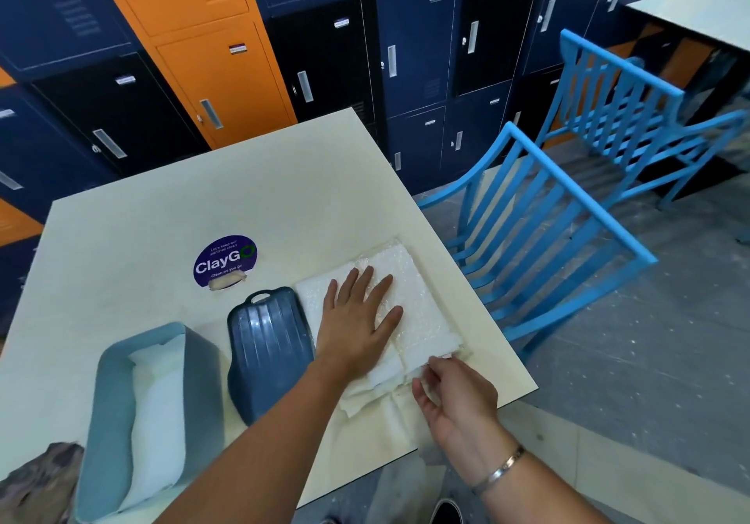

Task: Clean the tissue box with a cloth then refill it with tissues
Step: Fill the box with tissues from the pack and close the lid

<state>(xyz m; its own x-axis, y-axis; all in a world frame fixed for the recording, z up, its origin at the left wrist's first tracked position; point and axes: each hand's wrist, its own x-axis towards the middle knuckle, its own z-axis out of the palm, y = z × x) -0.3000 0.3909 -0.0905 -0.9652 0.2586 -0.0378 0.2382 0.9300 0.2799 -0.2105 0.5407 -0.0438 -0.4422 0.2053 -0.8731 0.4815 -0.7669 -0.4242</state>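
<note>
A light blue tissue box point(117, 410) lies open on the table at the lower left, with white tissues point(156, 414) inside it. Its dark blue ribbed lid point(266, 345) lies beside it. To the right sits a plastic-wrapped pack of white tissues point(422, 300). My left hand point(357, 320) presses flat on the pack with fingers spread. My right hand point(454, 393) pinches tissues at the pack's near edge. More white tissue point(377, 402) spreads under the pack toward the table's front edge.
The cream table point(243, 191) carries a round purple sticker point(225, 260). A crumpled brownish cloth point(44, 479) lies at the lower left corner. Blue slatted chairs point(539, 231) stand right of the table. Lockers point(211, 57) line the back wall.
</note>
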